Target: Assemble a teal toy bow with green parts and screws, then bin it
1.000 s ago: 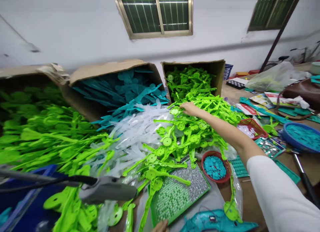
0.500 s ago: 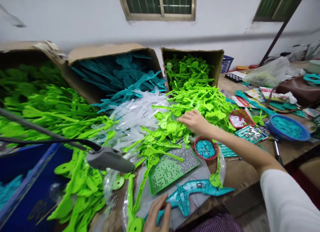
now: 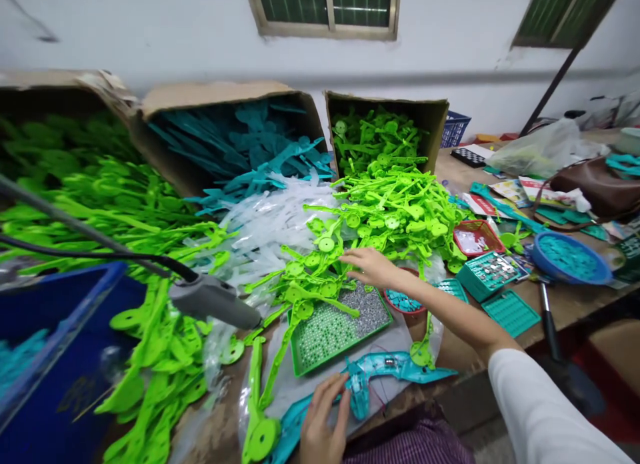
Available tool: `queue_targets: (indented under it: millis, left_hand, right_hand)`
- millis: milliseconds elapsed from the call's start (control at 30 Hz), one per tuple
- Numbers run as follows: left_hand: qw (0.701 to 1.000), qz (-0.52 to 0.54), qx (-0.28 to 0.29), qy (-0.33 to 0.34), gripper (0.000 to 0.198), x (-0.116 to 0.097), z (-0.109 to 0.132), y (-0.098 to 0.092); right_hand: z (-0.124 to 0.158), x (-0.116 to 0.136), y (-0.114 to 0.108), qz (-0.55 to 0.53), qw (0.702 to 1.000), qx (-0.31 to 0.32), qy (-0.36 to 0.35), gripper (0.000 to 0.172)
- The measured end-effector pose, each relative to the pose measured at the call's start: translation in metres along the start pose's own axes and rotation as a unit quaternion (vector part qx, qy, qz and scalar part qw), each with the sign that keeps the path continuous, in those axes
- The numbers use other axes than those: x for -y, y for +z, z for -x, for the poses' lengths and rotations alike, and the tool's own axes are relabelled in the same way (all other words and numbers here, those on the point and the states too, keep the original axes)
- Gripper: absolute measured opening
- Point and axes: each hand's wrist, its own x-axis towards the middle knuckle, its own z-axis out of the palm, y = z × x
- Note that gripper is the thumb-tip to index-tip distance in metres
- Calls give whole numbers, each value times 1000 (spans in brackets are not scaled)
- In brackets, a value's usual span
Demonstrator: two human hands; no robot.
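Note:
My left hand (image 3: 326,411) is closed on a teal plastic toy-shaped half shell (image 3: 357,387) at the near edge of the table. Thin wires and a small metal-coloured piece show in the shell. My right hand (image 3: 369,267) reaches over the bright green plastic parts (image 3: 327,243), fingers stretched out and slightly apart, with nothing visible in them. Beneath it lies a green tray (image 3: 296,357) of small pale green and grey pieces. A red bowl (image 3: 420,311) of teal pieces is partly hidden behind my right forearm.
Cardboard boxes (image 3: 320,137) spill teal and green parts at the back, with translucent white pieces (image 3: 280,211) between. A grey lamp-like tool (image 3: 215,303) on an arm juts in from the left above a blue bin (image 3: 107,277). A blue basin (image 3: 603,277) and hammer-like handle (image 3: 550,324) lie right.
My right hand has moved slightly left and down over the green parts. The view has shifted a little; my left hand stays at the teal shell.

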Motion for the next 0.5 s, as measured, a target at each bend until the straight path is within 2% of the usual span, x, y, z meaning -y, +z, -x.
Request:
queue_targets:
  millis: [100, 200, 300, 333, 400, 500]
  left_hand:
    - [1000, -3, 28, -13, 31, 8, 2, -6]
    - [998, -7, 55, -5, 30, 6, -5, -11]
    - [998, -6, 63, 17, 27, 2, -8, -10]
    - [998, -2, 61, 28, 27, 3, -6, -9]
    - [998, 9, 49, 37, 26, 8, 1, -6]
    - [1000, 18, 25, -1, 27, 20, 16, -3]
  right_hand:
    - [-10, -26, -31, 5, 995, -62, 83, 35]
    - [-43, -49, -45, 56, 987, -53, 142, 42]
    - [-80, -59, -37, 126, 969, 25, 213, 66]
    - [-89, -60, -32, 139, 961, 48, 234, 69]
    - [-100, -61, -21, 148, 953, 67, 257, 63]
    - [-101, -62, -13, 150, 954, 44, 255, 54]
